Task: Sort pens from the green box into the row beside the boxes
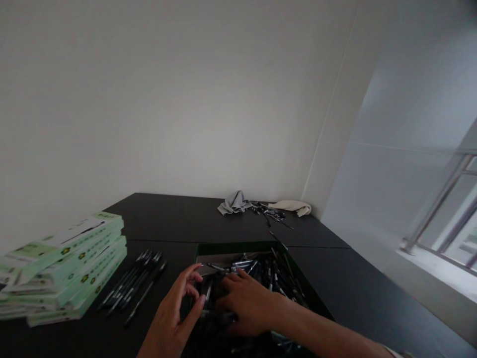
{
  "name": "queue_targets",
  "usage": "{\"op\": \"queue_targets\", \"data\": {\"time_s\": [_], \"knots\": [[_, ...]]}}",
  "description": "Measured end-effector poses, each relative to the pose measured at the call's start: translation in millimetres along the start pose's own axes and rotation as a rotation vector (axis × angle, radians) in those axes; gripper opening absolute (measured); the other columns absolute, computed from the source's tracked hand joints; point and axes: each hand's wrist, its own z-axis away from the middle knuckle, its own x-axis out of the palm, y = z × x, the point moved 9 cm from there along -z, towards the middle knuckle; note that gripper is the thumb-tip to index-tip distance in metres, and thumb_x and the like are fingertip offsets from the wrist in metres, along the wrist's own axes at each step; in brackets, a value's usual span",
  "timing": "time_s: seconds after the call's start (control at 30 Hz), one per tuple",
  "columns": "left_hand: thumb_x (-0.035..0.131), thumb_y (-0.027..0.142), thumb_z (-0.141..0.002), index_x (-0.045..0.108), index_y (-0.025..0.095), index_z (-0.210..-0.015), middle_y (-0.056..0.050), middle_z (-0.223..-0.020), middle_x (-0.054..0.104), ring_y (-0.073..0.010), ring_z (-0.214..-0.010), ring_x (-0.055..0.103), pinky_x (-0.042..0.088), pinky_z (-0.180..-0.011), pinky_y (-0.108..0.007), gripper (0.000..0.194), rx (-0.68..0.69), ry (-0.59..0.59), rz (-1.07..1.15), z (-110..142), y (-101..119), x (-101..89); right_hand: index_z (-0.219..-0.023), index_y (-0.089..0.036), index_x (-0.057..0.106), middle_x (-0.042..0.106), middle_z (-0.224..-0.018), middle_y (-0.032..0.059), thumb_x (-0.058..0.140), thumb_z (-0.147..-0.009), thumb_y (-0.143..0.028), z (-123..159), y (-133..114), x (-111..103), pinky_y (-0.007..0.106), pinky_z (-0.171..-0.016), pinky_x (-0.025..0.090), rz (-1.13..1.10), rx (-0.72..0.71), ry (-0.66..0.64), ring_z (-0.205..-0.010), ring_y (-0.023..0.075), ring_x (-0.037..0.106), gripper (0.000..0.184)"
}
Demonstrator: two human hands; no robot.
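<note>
Both hands are at the open dark box (315, 297) of pens (280, 272): the left hand (178, 306) curves with thumb and fingers apart at its left side, the right hand (248, 303) reaches in among the pens, its grip impossible to tell. A row of loose pens (136, 283) lies left of the box, beside stacked green-and-white cartons (74, 263).

Left hand (179, 303) was half open, thumb and fingers curled apart; right hand (248, 303) reached inward, fingers bent, forearm slanting
</note>
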Motion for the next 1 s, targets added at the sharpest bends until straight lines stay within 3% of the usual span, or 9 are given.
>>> {"op": "queue_targets", "data": {"time_s": [0.23,0.4,0.53,0.67,0.87,1.0], "knots": [[0.043,0.035,-0.09,0.033,0.028,-0.128,-0.004,-0.1,0.061,-0.0173,-0.09,0.063,0.046,-0.089,-0.033,0.04,0.02,-0.015,-0.026,2,-2,1.1,-0.1,-0.016,0.068,0.058,-0.114,0.0147,0.062,-0.074,-0.04,-9,41,-10,0.047,-0.094,0.035,0.024,0.223,0.081,-0.108,0.0316,0.05,0.037],[0.04,0.033,-0.091,0.031,0.028,-0.129,-0.004,-0.1,0.061,-0.0176,-0.092,0.063,0.046,-0.089,-0.034,0.04,0.032,-0.032,-0.035,2,-1,2.2,-0.092,-0.019,0.07,0.06,-0.106,0.0097,0.061,-0.075,-0.039,-11,50,-10,0.041,-0.091,0.037,-0.106,0.255,0.123,-0.101,0.0268,0.054,0.028],[0.041,0.032,-0.091,0.032,0.027,-0.129,-0.005,-0.101,0.06,-0.0174,-0.09,0.063,0.047,-0.087,-0.034,0.039,0.048,-0.035,-0.047,2,3,1.8,-0.089,-0.016,0.069,0.062,-0.102,0.0106,0.046,-0.087,-0.034,-9,55,-14,0.036,-0.088,0.038,-0.13,0.277,0.16,-0.096,0.0237,0.057,0.029],[0.041,0.032,-0.092,0.034,0.028,-0.128,-0.004,-0.101,0.06,-0.0162,-0.091,0.063,0.047,-0.087,-0.032,0.037,0.057,-0.037,-0.056,1,6,1.8,-0.084,-0.014,0.067,0.065,-0.094,0.0114,0.041,-0.089,-0.026,-9,63,-18,0.033,-0.083,0.039,-0.167,0.318,0.191,-0.092,0.0228,0.059,0.029],[0.041,0.031,-0.092,0.032,0.03,-0.127,-0.003,-0.103,0.059,-0.0139,-0.089,0.063,0.048,-0.085,-0.029,0.036,0.079,-0.043,-0.065,1,7,1.5,-0.092,-0.015,0.066,0.066,-0.094,0.0091,0.05,-0.083,-0.023,-6,75,-25,0.027,-0.076,0.041,-0.27,0.358,0.242,-0.089,0.0202,0.06,0.02],[0.041,0.03,-0.092,0.034,0.03,-0.127,-0.002,-0.102,0.06,-0.0132,-0.089,0.063,0.049,-0.083,-0.026,0.035,0.094,-0.051,-0.067,1,8,0.7,-0.102,-0.016,0.063,0.064,-0.1,0.0074,0.056,-0.08,-0.023,-2,66,-35,0.025,-0.079,0.042,-0.333,0.313,0.277,-0.091,0.0181,0.059,0.025]]}}
